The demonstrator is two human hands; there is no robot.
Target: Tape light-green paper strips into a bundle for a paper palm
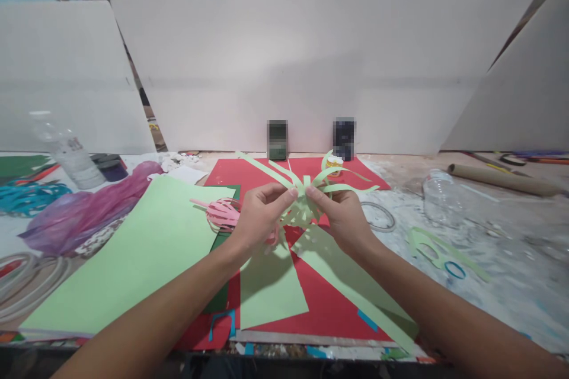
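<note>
Light green paper strips, joined in a bunch, are held up above the table between my two hands. My left hand pinches the bunch from the left with thumb and fingers. From the right, my right hand pinches it the same way. Several loose strip ends fan out above the thumbs. Just left of my left hand lies a pink paper-strip bundle, partly hidden by that hand. Below are green paper pieces on red paper.
Green sheets lie at left, near a purple plastic bag, blue strips and a plastic bottle. Two phones, one a dark phone, lean against the white board. At right are another bottle and a cardboard tube.
</note>
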